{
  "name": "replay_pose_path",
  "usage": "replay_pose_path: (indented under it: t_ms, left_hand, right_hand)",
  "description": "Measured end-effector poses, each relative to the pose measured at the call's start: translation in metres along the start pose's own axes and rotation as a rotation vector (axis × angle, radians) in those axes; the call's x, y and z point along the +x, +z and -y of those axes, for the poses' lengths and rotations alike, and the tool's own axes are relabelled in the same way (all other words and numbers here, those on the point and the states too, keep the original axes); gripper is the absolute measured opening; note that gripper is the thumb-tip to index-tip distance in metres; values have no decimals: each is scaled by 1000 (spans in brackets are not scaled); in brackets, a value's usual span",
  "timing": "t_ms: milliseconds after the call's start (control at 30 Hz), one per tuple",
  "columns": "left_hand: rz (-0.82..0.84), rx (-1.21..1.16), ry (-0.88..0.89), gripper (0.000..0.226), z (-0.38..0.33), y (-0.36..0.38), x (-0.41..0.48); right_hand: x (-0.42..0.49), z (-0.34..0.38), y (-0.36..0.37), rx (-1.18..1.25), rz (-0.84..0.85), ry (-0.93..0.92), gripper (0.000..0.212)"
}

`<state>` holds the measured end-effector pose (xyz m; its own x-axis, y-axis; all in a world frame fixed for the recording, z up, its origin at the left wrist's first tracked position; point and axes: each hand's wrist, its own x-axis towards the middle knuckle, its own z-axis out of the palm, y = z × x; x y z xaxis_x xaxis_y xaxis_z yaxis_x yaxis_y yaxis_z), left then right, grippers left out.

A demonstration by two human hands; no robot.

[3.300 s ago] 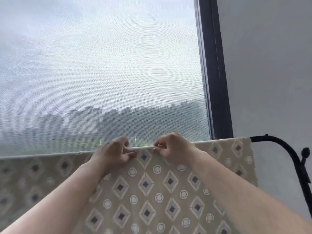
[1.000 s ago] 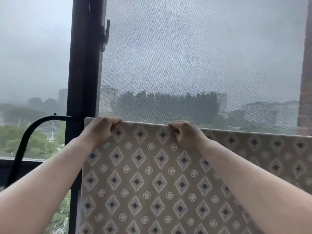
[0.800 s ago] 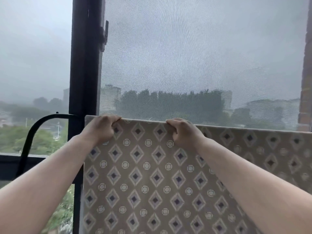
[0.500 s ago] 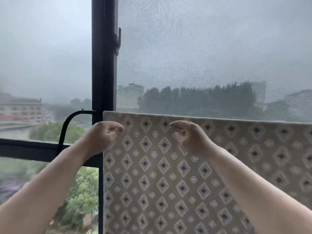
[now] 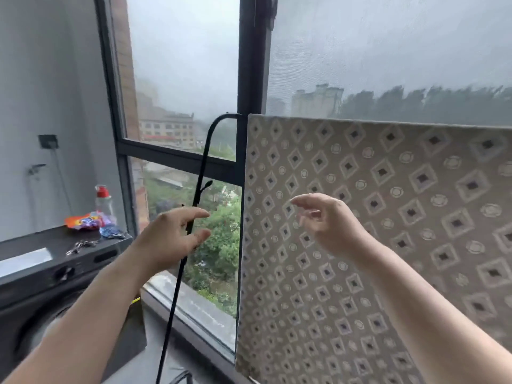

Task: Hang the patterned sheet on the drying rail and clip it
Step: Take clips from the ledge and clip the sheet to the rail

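Washing machine (image 5: 55, 273) far left, bottle (image 5: 104, 200) on top. Left hand (image 5: 171, 239) loose, fingers spread, in front of the drying rail (image 5: 206, 151) upright. Patterned sheet (image 5: 388, 259) hangs draped over the rail top. Right hand (image 5: 329, 223) relaxed, unclenched, before the sheet; contact unclear.

Sheet (image 5: 401, 173) hangs — left hand (image 5: 169, 239), right hand (image 5: 329, 223) loose.

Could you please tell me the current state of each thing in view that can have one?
patterned sheet: draped over the rail, hanging flat, no clip visible on it.
drying rail: bearing the sheet; its black curved end bare.
left hand: open, holding nothing, by the rail's black upright.
right hand: open, holding nothing, in front of the sheet.
bottle: upright, red cap on, atop the washing machine.
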<state>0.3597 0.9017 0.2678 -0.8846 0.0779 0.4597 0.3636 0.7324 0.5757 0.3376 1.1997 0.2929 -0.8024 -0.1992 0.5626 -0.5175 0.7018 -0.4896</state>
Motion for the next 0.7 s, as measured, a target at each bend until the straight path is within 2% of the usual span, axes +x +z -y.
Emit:
replay_pose_path:
  t_ms: [367,700]
  left_hand:
    - [-118,192,-338,41,41,-92,-168]
    - [-209,230,-506,37,118,-185,-223]
  right_hand:
    - [-48,88,80,231,243,-88,34]
    - [-19,182,201,297,397,-197,33]
